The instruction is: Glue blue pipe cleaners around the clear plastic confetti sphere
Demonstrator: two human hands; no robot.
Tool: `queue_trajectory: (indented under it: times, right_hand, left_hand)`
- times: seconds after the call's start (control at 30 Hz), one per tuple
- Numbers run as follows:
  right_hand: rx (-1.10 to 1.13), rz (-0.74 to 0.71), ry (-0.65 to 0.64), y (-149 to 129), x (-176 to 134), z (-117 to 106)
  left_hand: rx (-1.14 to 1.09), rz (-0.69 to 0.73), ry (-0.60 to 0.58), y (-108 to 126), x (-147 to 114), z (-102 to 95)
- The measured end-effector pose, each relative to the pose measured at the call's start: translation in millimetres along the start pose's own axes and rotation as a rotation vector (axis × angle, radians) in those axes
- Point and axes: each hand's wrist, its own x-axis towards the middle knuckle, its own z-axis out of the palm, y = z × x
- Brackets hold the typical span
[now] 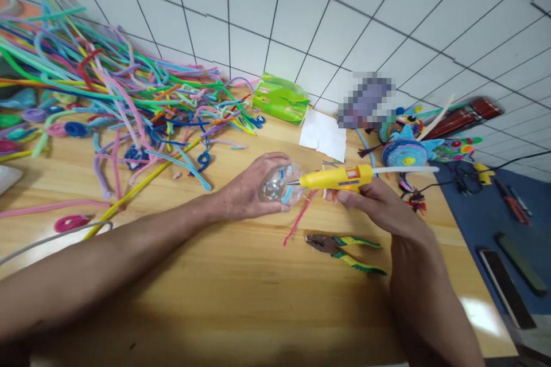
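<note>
My left hand (249, 189) is wrapped round a clear plastic piece (275, 189) that looks like the base of a bottle, with small blue bits on it. In my right hand (379, 200) is a yellow hot glue gun (331, 178), a white glue stick poking out of its back end. The gun points left and its metal nozzle is at the plastic piece; whether it touches I cannot tell. A pink fuzzy pipe cleaner (297, 223) hangs or lies just below the gun. Pliers (344, 249) with green and yellow handles lie below my right hand.
Tangled coloured pipe cleaners (129, 97) cover the table's left back. A green packet (281, 98) and white paper (322, 135) lie near the tiled wall. Fuzzy craft figures (404, 153) stand at the right back. A blue mat (477, 223) with tools is beyond the table's right edge.
</note>
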Motion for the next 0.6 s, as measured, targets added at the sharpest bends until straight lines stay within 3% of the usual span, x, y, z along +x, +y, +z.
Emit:
queue_trajectory:
  times: [0.3, 0.6]
  right_hand:
    - [0.059, -0.025, -0.067, -6, 26, -10]
    - [0.039, -0.076, -0.017, 5, 28, -7]
  left_hand:
    - [-0.043, -0.21, -0.027, 3, 7, -10.1]
    - [-0.031, -0.193, -0.025, -6, 16, -10.6]
